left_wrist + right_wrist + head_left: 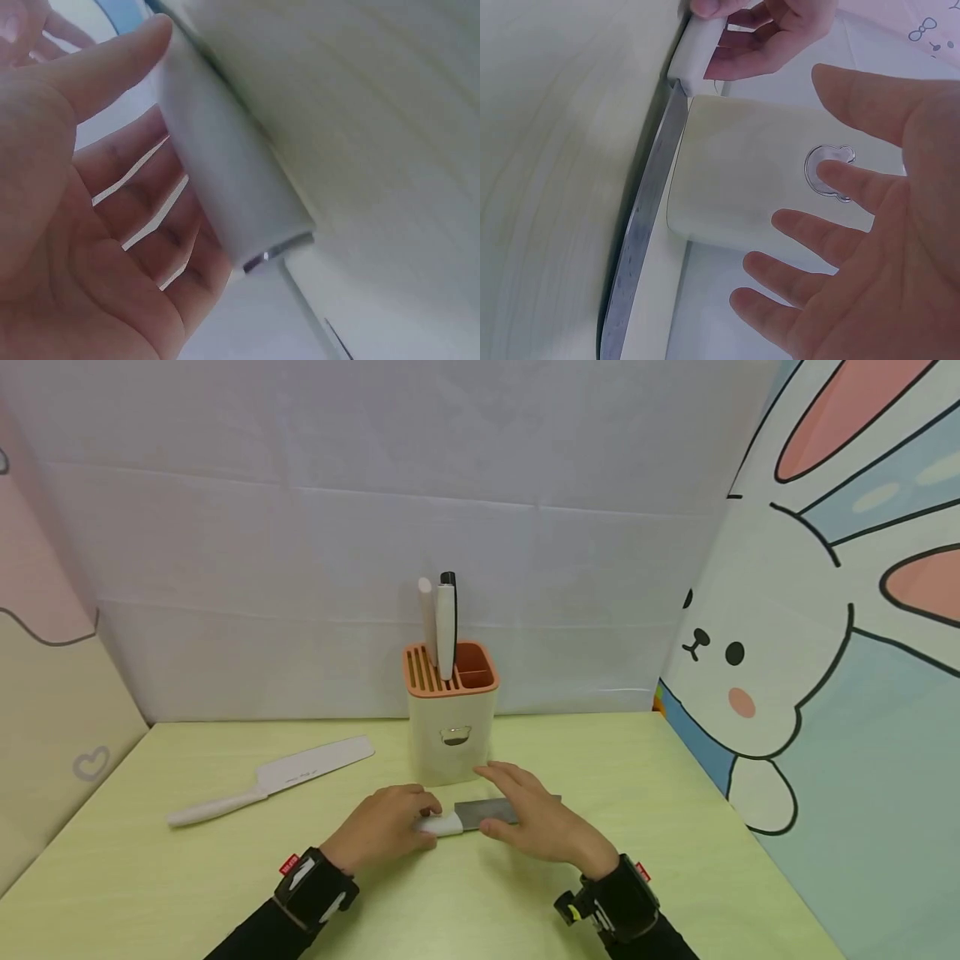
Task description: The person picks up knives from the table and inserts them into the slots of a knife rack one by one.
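Observation:
A cleaver (pixel 474 814) with a white handle and a grey blade lies on the table in front of the knife block. My left hand (pixel 386 828) holds its handle (pixel 225 161), thumb on one side and fingers on the other. Over the blade (pixel 649 217), my right hand (pixel 546 821) hovers with its fingers spread and nothing in its grasp. That hand hides part of the blade in the head view. The cream knife block (pixel 452 743) has an orange slotted top, with white-handled utensils (pixel 446 631) standing in it.
At the left of the table (pixel 187 893), a second broad knife (pixel 315 763) lies with its pale handle toward the left. A white sheet (pixel 337 568) hangs behind the table. On the right rises a panel with a cartoon rabbit (pixel 772 693).

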Demonstrator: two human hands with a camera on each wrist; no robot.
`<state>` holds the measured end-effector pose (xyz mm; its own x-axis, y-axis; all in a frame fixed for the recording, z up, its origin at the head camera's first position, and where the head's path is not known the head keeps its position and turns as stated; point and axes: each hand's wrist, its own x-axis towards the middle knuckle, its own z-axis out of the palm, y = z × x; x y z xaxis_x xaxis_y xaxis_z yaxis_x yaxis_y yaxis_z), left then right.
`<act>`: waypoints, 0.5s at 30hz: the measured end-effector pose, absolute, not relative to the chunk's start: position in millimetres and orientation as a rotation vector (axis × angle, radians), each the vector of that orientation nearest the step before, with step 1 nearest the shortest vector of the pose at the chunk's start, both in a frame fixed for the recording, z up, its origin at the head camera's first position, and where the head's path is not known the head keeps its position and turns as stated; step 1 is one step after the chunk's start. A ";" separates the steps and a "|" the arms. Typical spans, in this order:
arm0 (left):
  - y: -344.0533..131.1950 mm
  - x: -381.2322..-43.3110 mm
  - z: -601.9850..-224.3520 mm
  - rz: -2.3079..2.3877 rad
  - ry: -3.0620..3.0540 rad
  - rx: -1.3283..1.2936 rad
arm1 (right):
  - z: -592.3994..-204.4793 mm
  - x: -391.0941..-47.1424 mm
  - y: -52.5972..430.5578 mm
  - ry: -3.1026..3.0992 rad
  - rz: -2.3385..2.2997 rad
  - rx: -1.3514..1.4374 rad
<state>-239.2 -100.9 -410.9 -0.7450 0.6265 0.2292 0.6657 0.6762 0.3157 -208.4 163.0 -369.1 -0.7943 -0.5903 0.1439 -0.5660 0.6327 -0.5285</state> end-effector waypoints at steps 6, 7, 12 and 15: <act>-112.3 -239.3 -407.2 -0.614 -2.718 -0.966 | -370.1 -209.2 160.9 2.798 -0.866 -1.000; -114.4 -239.5 -407.0 -0.615 -2.711 -0.941 | -370.3 -209.2 160.6 2.797 -0.862 -0.999; -123.9 -240.0 -407.6 -0.620 -2.710 -0.820 | -371.5 -209.5 157.8 2.779 -0.873 -1.034; -129.5 -239.2 -408.4 -0.645 -2.721 -0.769 | -372.4 -210.4 154.0 2.767 -0.879 -1.070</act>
<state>-239.2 -129.5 -408.4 -0.8325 0.4370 0.3407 0.5434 0.7639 0.3481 -210.4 154.0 -372.4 -0.7598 -0.6316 0.1541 -0.6047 0.5995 -0.5243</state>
